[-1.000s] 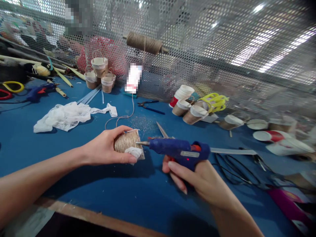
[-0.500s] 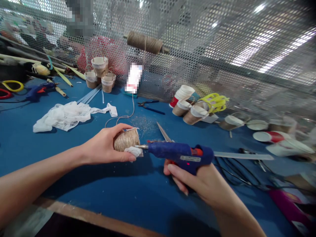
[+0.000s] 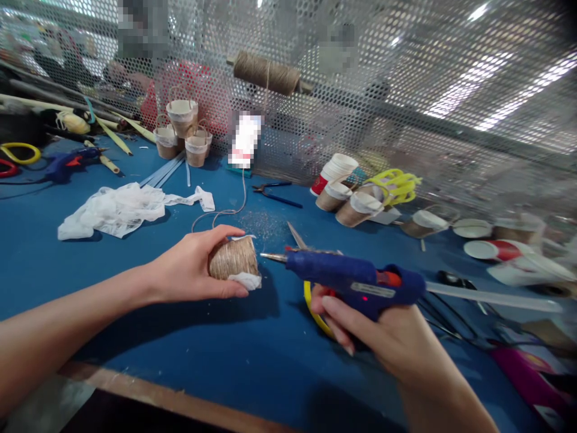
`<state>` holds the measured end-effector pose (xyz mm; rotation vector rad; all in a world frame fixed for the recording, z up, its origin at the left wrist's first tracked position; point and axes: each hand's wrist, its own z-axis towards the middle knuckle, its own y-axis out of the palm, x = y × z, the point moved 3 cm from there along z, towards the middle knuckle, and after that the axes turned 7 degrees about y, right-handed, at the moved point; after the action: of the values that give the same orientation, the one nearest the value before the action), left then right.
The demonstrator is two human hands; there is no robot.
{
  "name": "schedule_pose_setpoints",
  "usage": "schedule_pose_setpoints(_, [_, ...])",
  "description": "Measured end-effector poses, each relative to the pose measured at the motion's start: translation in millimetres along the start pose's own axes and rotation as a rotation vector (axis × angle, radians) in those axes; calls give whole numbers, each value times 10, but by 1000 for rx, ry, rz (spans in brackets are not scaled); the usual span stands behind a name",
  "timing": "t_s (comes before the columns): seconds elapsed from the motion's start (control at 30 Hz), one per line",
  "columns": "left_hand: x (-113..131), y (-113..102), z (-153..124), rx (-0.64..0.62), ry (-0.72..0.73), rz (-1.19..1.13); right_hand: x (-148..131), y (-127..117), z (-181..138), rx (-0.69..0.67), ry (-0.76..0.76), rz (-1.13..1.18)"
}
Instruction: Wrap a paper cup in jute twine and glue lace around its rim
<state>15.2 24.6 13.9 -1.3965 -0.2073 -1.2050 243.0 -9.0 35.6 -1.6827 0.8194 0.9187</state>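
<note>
Lying on its side in my left hand (image 3: pixel 202 264) is a small cup wrapped in twine (image 3: pixel 232 258); my thumb and fingers close around it. White lace (image 3: pixel 247 280) shows along its lower edge, near my thumb. My right hand (image 3: pixel 360 331) grips a blue hot glue gun (image 3: pixel 342 273), with a small red light lit on its side and a clear glue stick (image 3: pixel 491 294) jutting from the back. The gun's metal nozzle (image 3: pixel 274 257) points at the cup, a small gap away from it. Scissors (image 3: pixel 296 236) with a yellow handle lie partly hidden beneath the gun.
A heap of white lace (image 3: pixel 115 210) lies at left, before stacked twine-wrapped baskets (image 3: pixel 183 114). Blue-handled pliers (image 3: pixel 279 195) rest mid-table. More wrapped cups (image 3: pixel 358 209) stand right of them. A second glue gun (image 3: pixel 67 165) is far left. A twine spool (image 3: pixel 265 73) hangs on the mesh.
The glue gun has moved right with my right hand, so its nozzle has come away from the cup. The scissors' yellow handle now shows. My left hand has barely moved.
</note>
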Motion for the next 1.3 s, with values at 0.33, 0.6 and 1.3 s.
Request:
schedule_pose_setpoints(0.33, [-15,45,-32,-27,157,403,39,17,12,63,27,-174])
schedule_pose_setpoints(0.6, [30,54,-52,-35,187,511,49,6,24,48,19,-183])
schedule_pose_setpoints(1.3, [55,46,-45,-37,184,473,14,32,13,53,41,-170])
